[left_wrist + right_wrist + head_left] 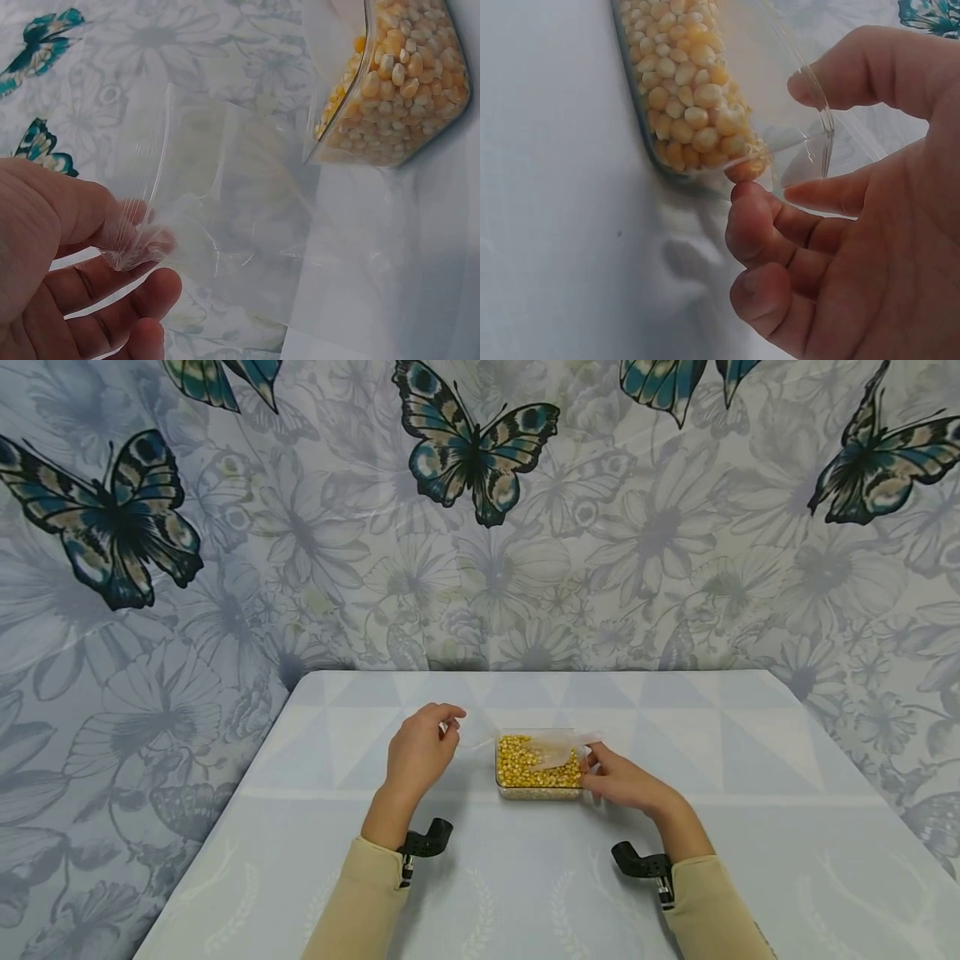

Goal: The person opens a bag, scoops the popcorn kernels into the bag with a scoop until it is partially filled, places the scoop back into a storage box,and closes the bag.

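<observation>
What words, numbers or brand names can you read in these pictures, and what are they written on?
None: no word, number, brand or sign can be read.
Plastic bag: no writing shows.
Clear container of corn: no label shows.
Right sleeve: tiny dark marks near its edge, too small to tell if they are writing.
Butterflies on the wall: just pictures, no letters.

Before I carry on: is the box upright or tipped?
Upright. In the head view, the box sits base-down on the table, its top facing up and corn inside.
</observation>
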Available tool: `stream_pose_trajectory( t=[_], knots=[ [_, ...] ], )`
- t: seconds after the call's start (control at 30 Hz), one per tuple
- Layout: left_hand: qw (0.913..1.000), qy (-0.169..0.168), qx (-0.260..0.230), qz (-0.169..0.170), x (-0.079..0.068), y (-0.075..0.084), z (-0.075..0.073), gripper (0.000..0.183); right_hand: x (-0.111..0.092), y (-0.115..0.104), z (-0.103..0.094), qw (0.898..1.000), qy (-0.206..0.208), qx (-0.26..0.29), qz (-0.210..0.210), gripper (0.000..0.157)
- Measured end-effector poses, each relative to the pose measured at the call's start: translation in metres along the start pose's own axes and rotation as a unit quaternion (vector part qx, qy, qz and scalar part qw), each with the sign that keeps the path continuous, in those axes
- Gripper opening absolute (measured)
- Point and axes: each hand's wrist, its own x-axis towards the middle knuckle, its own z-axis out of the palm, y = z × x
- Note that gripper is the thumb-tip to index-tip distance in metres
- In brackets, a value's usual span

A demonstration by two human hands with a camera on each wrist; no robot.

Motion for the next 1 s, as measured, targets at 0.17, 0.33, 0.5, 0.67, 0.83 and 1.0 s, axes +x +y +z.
stream_pose_trajectory(
  t=[0.17,0.33,0.5,0.67,0.83,1.0],
  knots=[
    [1.0000,-0.002,0.005,0.000,0.001,-0.001,0.000,0.022,0.000,-0.002,0.002,1.000,-0.001,-0.002,0.002,0.041],
    [1.0000,-0.005,0.001,0.003,0.000,-0.001,-0.001,0.022,0.000,-0.005,0.005,1.000,-0.007,-0.005,-0.010,0.033],
    [1.0000,-0.005,-0.001,0.003,0.000,-0.001,-0.002,0.021,0.001,-0.007,0.007,1.000,-0.008,-0.006,-0.016,0.033],
    [1.0000,-0.004,-0.008,0.004,0.000,-0.002,-0.002,0.022,0.001,-0.007,0.004,1.000,0.004,-0.006,-0.020,0.038],
    [0.9999,-0.002,-0.012,0.008,-0.001,-0.001,-0.003,0.022,0.001,-0.002,-0.005,0.998,0.053,-0.010,-0.029,0.065],
    [0.9999,-0.007,-0.003,0.010,-0.001,-0.001,-0.004,0.022,-0.001,0.001,-0.011,0.989,0.131,-0.033,-0.062,0.064]
  ],
)
